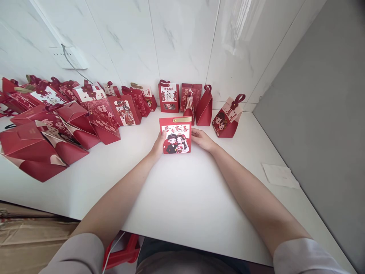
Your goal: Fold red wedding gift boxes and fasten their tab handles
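A red gift box with a cartoon bride and groom on its front and a tan strap across its top stands in the middle of the white table. My left hand grips its left side, with the thumb on the front face and the other fingers hidden behind. On the right side, my right hand touches the box's edge with bent fingers; its fingertips are partly hidden behind the box. Just behind it, another slim red box faces me edge-on.
Many red gift boxes crowd the table's left side. Several more, including one with a ribbon loop, line the tiled wall. A white paper sheet lies by the right edge. A red stool and brown cardboard are below.
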Demonstrator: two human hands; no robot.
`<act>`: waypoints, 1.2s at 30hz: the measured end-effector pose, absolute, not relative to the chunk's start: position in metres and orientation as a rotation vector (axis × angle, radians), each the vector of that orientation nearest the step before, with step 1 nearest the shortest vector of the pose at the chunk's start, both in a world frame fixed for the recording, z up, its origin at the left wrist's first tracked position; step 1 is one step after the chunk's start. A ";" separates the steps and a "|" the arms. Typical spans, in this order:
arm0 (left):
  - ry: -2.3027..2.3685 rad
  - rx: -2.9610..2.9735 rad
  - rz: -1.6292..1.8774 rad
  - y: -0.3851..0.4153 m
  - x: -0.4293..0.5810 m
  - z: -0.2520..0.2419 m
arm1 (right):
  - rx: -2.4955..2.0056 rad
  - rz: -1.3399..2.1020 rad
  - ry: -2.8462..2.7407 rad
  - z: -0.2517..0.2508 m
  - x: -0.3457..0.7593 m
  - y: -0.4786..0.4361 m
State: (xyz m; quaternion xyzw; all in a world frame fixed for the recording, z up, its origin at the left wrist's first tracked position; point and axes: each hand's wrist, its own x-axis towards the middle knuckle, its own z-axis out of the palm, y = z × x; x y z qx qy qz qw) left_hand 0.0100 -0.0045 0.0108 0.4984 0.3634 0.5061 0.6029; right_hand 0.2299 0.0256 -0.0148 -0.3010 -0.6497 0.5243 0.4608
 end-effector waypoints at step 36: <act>2.027 2.147 0.689 -0.100 -0.115 0.300 | -0.865 1.395 -1.684 -0.018 0.211 0.002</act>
